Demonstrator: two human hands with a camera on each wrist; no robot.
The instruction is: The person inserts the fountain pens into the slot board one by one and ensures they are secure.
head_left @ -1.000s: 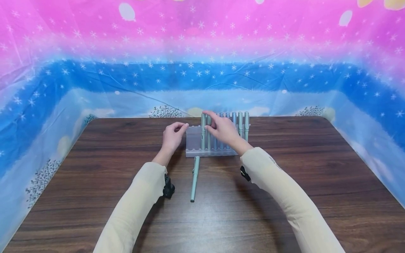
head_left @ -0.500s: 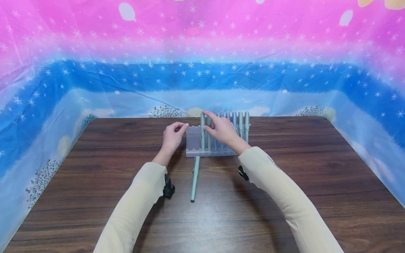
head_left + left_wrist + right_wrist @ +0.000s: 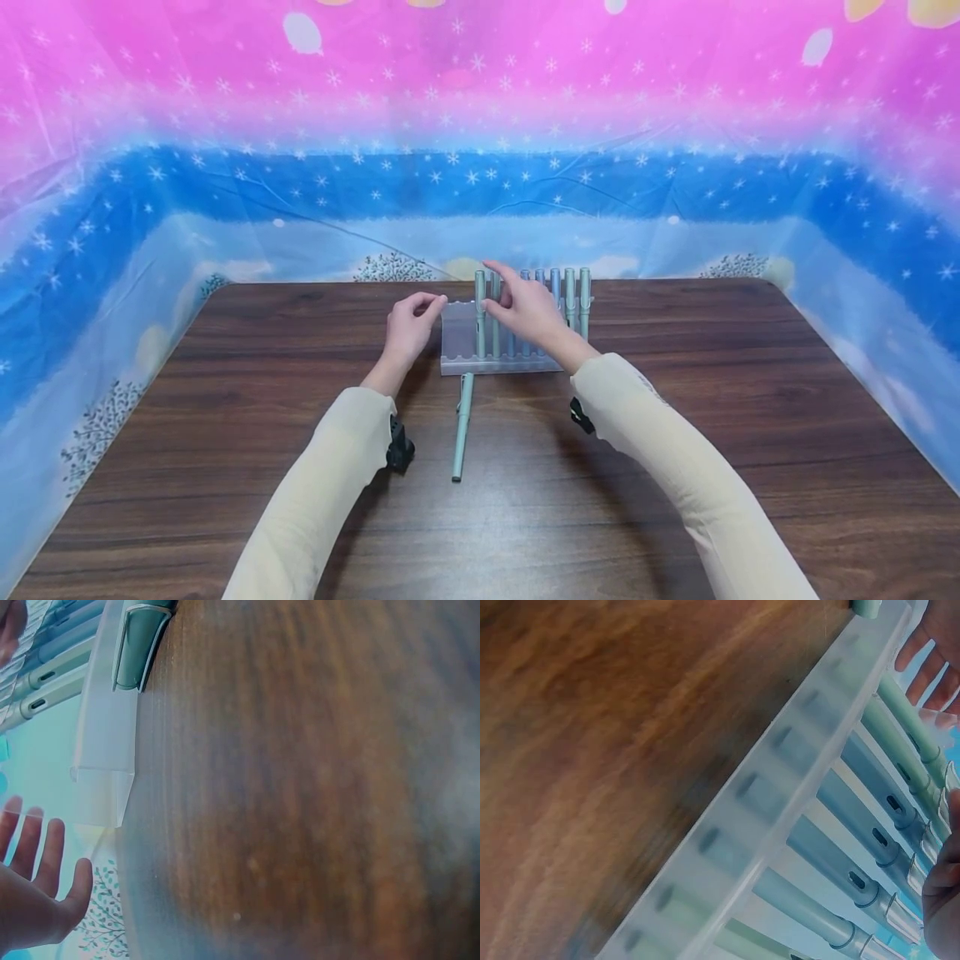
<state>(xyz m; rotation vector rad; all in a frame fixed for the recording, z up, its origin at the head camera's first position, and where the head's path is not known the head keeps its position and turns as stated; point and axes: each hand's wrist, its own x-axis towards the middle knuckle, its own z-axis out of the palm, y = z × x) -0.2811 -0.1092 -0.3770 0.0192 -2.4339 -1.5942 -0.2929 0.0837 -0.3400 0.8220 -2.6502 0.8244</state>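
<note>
A clear plastic pen rack stands at the far middle of the table. Several capped pens stand upright in it, green at both ends and blue between. At the rack's upper left corner, my left hand pinches the edge with thumb and index finger; its other fingers are spread. My right hand is in front of the pens, index finger and thumb apart beside the leftmost green pen; whether they touch it I cannot tell. It hides part of the row.
Another green pen lies on the wooden table just in front of the rack, pointing toward the person. A printed pink and blue cloth hangs behind and around the table.
The right index finger has lifted slightly off the top of the leftmost pen and moved a little right. The left hand, rack and lying pen have kept their places.
</note>
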